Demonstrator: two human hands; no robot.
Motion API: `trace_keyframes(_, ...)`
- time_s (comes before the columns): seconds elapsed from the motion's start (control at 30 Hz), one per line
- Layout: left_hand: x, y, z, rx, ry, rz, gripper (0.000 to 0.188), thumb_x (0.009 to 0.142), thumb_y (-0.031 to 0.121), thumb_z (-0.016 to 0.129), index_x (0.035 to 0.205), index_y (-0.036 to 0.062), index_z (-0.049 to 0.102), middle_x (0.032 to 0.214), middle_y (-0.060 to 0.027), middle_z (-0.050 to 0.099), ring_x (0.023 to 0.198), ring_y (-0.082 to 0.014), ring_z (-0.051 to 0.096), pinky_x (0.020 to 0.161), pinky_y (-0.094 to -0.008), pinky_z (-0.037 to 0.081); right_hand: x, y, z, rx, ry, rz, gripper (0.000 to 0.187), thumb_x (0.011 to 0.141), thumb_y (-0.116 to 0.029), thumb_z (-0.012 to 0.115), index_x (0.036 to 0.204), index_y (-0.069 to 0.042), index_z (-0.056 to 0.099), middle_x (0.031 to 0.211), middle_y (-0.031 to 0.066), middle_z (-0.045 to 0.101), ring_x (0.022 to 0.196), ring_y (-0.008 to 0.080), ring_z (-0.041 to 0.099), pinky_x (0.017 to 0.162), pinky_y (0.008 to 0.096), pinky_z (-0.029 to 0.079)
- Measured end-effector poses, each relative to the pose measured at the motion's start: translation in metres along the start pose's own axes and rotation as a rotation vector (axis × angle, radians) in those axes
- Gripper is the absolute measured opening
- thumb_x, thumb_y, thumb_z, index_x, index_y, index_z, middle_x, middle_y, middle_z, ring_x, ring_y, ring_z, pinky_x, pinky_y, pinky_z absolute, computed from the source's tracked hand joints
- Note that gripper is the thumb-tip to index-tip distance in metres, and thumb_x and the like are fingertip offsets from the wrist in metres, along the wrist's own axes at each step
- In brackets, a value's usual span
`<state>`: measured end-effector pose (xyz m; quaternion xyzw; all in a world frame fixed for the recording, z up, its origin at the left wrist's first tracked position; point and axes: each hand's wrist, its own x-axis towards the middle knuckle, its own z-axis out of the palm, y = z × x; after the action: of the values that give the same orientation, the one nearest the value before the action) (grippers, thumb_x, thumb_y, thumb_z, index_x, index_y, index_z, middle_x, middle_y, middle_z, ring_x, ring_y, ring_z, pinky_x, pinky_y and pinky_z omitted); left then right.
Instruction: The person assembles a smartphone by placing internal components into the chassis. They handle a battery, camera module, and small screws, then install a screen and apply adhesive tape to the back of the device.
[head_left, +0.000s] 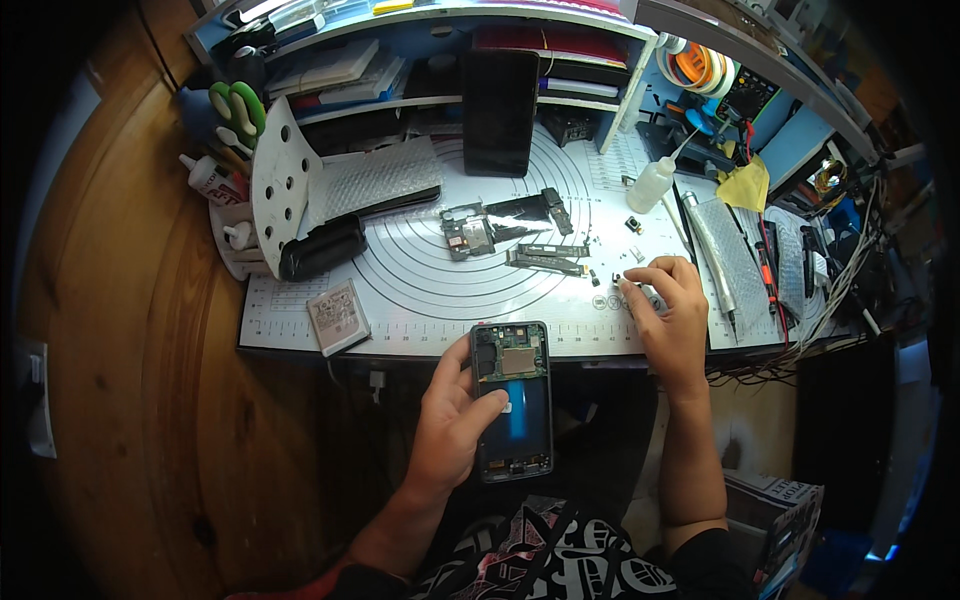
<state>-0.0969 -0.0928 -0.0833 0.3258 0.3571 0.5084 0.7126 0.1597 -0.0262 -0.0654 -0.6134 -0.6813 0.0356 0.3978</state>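
Note:
My left hand (448, 420) grips an opened smartphone (520, 430) in front of the table edge, thumb across its inner face. A green circuit board with a metal shield sits in its upper end; the lower part is dark with a blue sheen. Over the mat at the right, my right hand (672, 315) has thumb and forefinger pinched at a tiny dark part (616, 279). Several other small parts lie around those fingertips. Farther back are a removed phone assembly (468, 232) with black film, and dark flat strips (547, 260) beside it.
A white mat (400, 320) with ruled circles covers the table. A dark phone (500, 115) stands upright at the back. Around the mat are a small box (338, 318), a black case (324, 248), a perforated white holder (280, 180), a dropper bottle (652, 185) and a soldering iron (712, 260).

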Motion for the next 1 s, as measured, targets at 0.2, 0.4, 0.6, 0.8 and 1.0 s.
trace_keyframes(0.2, 0.004, -0.003, -0.003, -0.041, -0.024, -0.034, 0.068, 0.092, -0.008, 0.055, 0.155, -0.0065, 0.029, 0.135, -0.0197, 0.061, 0.121, -0.0198, 0.061, 0.100, -0.0321, 0.049, 0.001, 0.003, 0.005, -0.065, -0.007, -0.131, 0.011, 0.082, -0.006, 0.078, 0.091, -0.002, 0.073, 0.092, 0.0097, 0.061, 0.090, 0.0283, 0.057, 0.083, 0.0389, 0.045)
trace_keyframes(0.4, 0.004, -0.003, -0.003, -0.031, -0.035, -0.047, 0.067, 0.092, -0.008, 0.055, 0.155, -0.0068, 0.031, 0.133, -0.0193, 0.061, 0.119, -0.0185, 0.062, 0.099, -0.0313, 0.050, 0.006, 0.009, 0.008, -0.089, -0.010, -0.196, 0.008, 0.085, -0.005, 0.075, 0.091, -0.002, 0.070, 0.092, 0.0094, 0.063, 0.089, 0.0293, 0.058, 0.083, 0.0398, 0.044)
trace_keyframes(0.6, 0.004, -0.004, -0.003, -0.007, -0.046, -0.040, 0.066, 0.093, -0.008, 0.053, 0.155, -0.0075, 0.030, 0.131, -0.0213, 0.063, 0.117, -0.0210, 0.064, 0.097, -0.0329, 0.053, 0.007, 0.010, 0.005, -0.048, 0.034, -0.165, 0.008, 0.086, -0.004, 0.074, 0.092, -0.002, 0.069, 0.092, 0.0099, 0.063, 0.090, 0.0294, 0.058, 0.083, 0.0397, 0.044)
trace_keyframes(0.8, 0.004, 0.000, 0.000, 0.066, -0.135, -0.131, 0.063, 0.092, -0.005, 0.053, 0.152, -0.0076, 0.036, 0.126, -0.0203, 0.067, 0.115, -0.0219, 0.068, 0.097, -0.0331, 0.055, -0.009, -0.020, 0.001, 0.231, -0.037, -0.238, 0.014, 0.082, -0.003, 0.075, 0.094, -0.004, 0.070, 0.094, 0.0086, 0.063, 0.088, 0.0284, 0.058, 0.078, 0.0383, 0.046)
trace_keyframes(1.0, 0.001, 0.011, 0.003, 0.103, -0.286, -0.295, 0.062, 0.094, -0.008, 0.052, 0.154, -0.0031, 0.038, 0.127, -0.0099, 0.064, 0.114, -0.0106, 0.062, 0.093, -0.0247, 0.050, -0.028, -0.051, -0.007, 0.323, -0.332, -0.594, 0.025, 0.073, -0.010, 0.077, 0.098, -0.013, 0.071, 0.100, 0.0023, 0.062, 0.087, 0.0235, 0.057, 0.078, 0.0365, 0.045)
